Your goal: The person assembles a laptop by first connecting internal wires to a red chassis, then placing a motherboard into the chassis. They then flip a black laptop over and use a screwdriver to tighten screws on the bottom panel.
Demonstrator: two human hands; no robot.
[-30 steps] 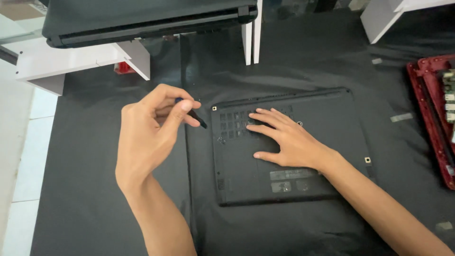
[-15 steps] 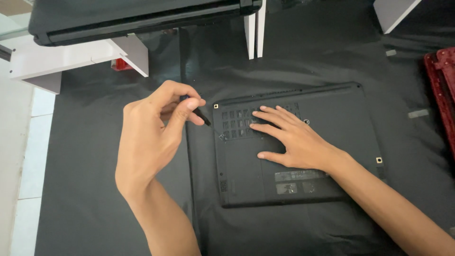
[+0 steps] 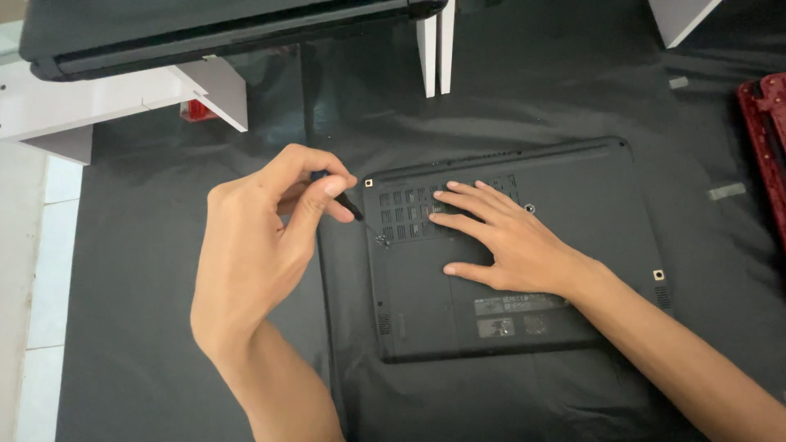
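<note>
Black cloth (image 3: 164,245) covers the table, and a black laptop (image 3: 508,327) lies on it upside down, base up, just right of centre. The left hand (image 3: 254,254) is curled, pinching a slim black screwdriver (image 3: 354,209) between thumb and fingertips; its tip comes down at a screw (image 3: 381,239) beside the vent slots (image 3: 405,214) near the base's far left corner. The right hand (image 3: 508,237) lies open and flat on the base, fingers spread over the vents. At the far left, another dark laptop (image 3: 205,33) rests on a white stand (image 3: 82,106). A red casing (image 3: 765,139) shows at the right edge.
</note>
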